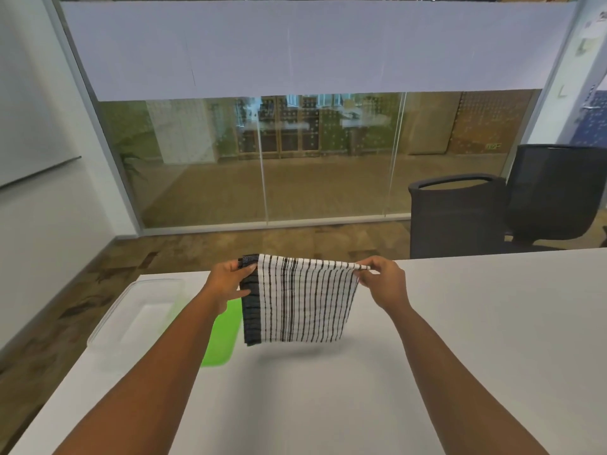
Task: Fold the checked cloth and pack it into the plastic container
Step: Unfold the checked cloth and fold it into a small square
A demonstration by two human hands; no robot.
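Checked cloth [300, 298]: black-and-white, dark band along its left edge, held up by its top edge and hanging clear above the white table [460, 339].
Left hand [228, 279]: forearm extended forward, thumb and fingers pinching the cloth's top left corner.
Right hand [382, 280]: forearm extended forward, fingertips pinching the top right corner, remaining fingers curled.
Plastic container [138, 313]: clear, empty, on the table at left.
Green lid [221, 336]: flat on the table beside the container, partly behind the left forearm.
Two black chairs [492, 211]: beyond the table's far edge.
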